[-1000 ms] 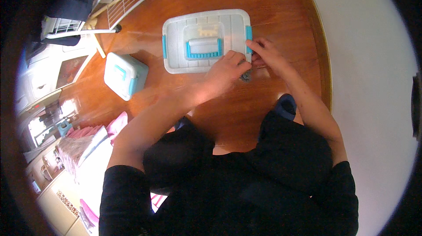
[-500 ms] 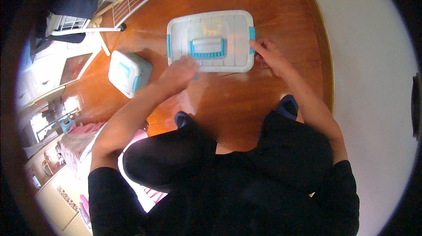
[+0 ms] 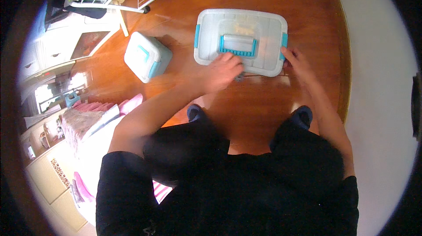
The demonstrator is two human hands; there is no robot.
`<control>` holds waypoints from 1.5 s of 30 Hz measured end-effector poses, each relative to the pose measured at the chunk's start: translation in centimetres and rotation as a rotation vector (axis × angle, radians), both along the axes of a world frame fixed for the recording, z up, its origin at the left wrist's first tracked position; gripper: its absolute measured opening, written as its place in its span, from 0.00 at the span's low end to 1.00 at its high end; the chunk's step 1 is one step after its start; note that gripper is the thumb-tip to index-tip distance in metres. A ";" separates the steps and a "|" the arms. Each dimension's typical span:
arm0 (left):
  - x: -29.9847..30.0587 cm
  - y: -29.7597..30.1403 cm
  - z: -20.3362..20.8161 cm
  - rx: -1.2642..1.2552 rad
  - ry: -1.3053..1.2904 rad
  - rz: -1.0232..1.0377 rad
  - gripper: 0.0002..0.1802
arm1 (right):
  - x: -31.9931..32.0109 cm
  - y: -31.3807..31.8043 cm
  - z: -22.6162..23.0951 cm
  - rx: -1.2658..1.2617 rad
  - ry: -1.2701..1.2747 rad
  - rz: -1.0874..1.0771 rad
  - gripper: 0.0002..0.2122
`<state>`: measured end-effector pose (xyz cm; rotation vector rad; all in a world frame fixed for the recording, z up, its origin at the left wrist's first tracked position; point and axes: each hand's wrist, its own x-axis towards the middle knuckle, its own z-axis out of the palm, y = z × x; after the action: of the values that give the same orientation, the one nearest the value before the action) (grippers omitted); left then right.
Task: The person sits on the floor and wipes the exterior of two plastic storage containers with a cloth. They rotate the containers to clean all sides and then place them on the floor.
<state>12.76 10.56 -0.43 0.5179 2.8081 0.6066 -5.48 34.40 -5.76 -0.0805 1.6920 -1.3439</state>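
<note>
Box (image 3: 269, 38) long axis sideways; left hand (image 3: 224, 71) gripping grey wad (image 3: 239, 77); right hand (image 3: 300, 63) thumb on latch (image 3: 284, 41), grip unclear.

Bright window (image 3: 44, 93) at left, bedding (image 3: 93, 157) at lower left overexposed, soft glare on floor (image 3: 250, 115) at center, left hand (image 3: 223, 71) slightly blurred, black vignetted corners, wall (image 3: 378, 104) edge bowed at right.

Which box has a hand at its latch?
The bigger box: the right hand is at its right latch. The smaller box, further left, has none.
</note>
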 end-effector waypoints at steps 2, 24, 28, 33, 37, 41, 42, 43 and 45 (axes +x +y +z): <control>1.5 -2.1 -0.2 -0.018 0.040 0.047 0.20 | 0.0 0.0 -0.4 -0.042 0.008 -0.014 0.29; -6.3 -9.8 -1.0 -0.407 0.448 0.456 0.14 | 2.1 -1.8 1.2 -0.011 0.450 0.123 0.36; -5.5 -8.4 -2.9 -0.432 0.354 0.369 0.12 | 2.3 -1.9 0.4 -0.058 0.454 0.092 0.36; -0.5 -6.9 -1.2 -0.363 0.258 0.180 0.10 | 2.2 -1.8 -0.4 -0.031 0.452 0.062 0.36; 1.3 -7.3 0.7 -0.230 0.040 0.069 0.11 | 1.9 -1.8 -1.0 -0.071 0.413 0.042 0.37; -4.4 -10.1 -1.2 -0.395 0.234 0.211 0.10 | 1.9 -1.6 -1.2 -0.072 0.519 0.077 0.37; -6.0 -10.6 -1.9 -0.404 0.320 0.327 0.11 | 2.0 -1.6 -1.3 -0.078 0.502 0.082 0.37; -6.8 -10.9 -2.5 -0.402 0.343 0.336 0.10 | 2.0 -1.6 -1.3 -0.081 0.485 0.084 0.37; -7.1 -10.8 -3.2 -0.389 0.413 0.341 0.10 | 2.2 -1.6 -1.3 0.019 0.456 0.081 0.37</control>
<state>5.66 -0.28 -3.64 0.0918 3.3199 -0.0152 -3.28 32.76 -7.07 -0.4701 2.0522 -1.3141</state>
